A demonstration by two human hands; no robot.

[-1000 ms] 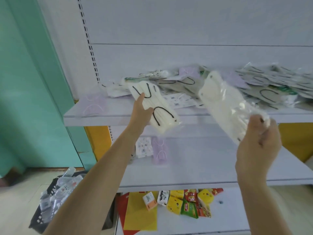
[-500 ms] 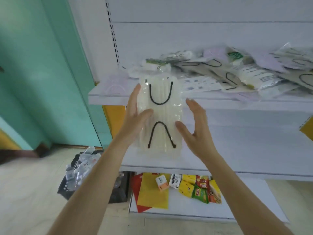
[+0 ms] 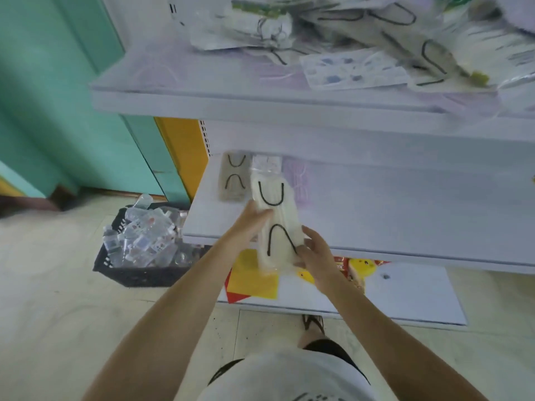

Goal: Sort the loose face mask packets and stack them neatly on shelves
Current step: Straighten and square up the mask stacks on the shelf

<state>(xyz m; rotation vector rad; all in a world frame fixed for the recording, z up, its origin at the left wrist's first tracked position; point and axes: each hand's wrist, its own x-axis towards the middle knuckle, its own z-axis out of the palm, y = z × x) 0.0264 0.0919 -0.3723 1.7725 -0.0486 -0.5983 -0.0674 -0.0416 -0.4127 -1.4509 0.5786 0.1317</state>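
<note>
White mask packet (image 3: 278, 215) with black loops is held over the front edge of the middle shelf (image 3: 376, 221), near its left end. Its left side is pinched by the left grip (image 3: 250, 224), its lower right edge by the right grip (image 3: 315, 256). A grey packet (image 3: 234, 180) is laid at the back left corner.

The white middle shelf (image 3: 376, 221) runs under the left grip (image 3: 246, 227) and right grip (image 3: 315, 256). Just beyond them it carries a grey packet (image 3: 235, 180), a patterned packet (image 3: 266, 162) and a lilac packet (image 3: 298, 180) side by side. Above the grips the upper shelf (image 3: 202, 96) bears a loose heap of mask packets (image 3: 362, 39); below them the bottom shelf (image 3: 405, 296) holds yellow and red snack packs (image 3: 252, 279), and on the floor (image 3: 58, 285) left of the left grip stands a black basket (image 3: 139, 273).
</note>
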